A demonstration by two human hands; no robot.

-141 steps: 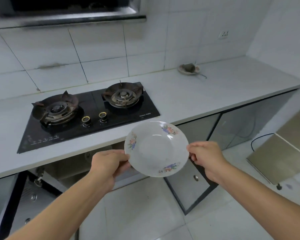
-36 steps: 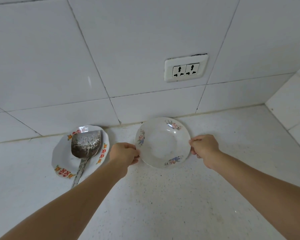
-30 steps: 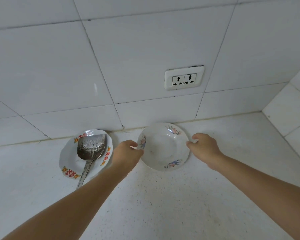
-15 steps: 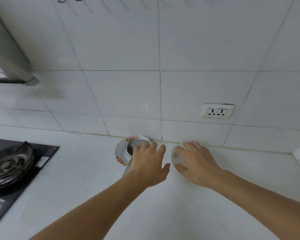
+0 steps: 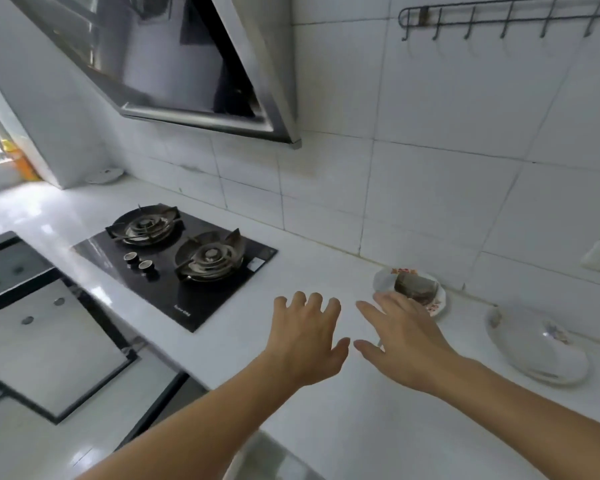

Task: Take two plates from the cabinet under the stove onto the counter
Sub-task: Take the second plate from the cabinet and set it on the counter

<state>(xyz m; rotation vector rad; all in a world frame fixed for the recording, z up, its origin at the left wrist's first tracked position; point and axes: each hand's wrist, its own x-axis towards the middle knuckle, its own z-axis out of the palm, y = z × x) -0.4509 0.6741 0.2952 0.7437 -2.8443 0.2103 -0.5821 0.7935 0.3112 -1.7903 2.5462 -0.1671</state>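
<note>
1. Cabinet doors point(image 5: 45, 344), near left: flat grey panels in dark frames, swung open below the counter. The cabinet interior is not visible from here.
2. Stove point(image 5: 177, 261), left of centre: glossy black glass top, two round metal burners, two small knobs. An angled steel hood point(image 5: 174, 60) hangs above it.
3. Counter point(image 5: 326, 427): smooth white speckled surface running to a white tiled wall.
4. Left hand point(image 5: 307, 341), centre: fingers spread, holding nothing, raised over the counter.
5. Right hand point(image 5: 402, 344), just beside the left: likewise spread and empty.
6. Change: about a second ago both hands held the floral plate point(image 5: 537, 351) by its rim; they have since released it and drawn back toward the stove. The plate now lies near right on the counter, well apart from both hands. It is shallow, round, glazed white with small flower prints.
7. Red-patterned plate point(image 5: 409, 289), far right by the wall: carries a metal spatula point(image 5: 413, 289).
8. Judgement: one plate is delivered; the hands are free to fetch another from the cabinet.
</note>
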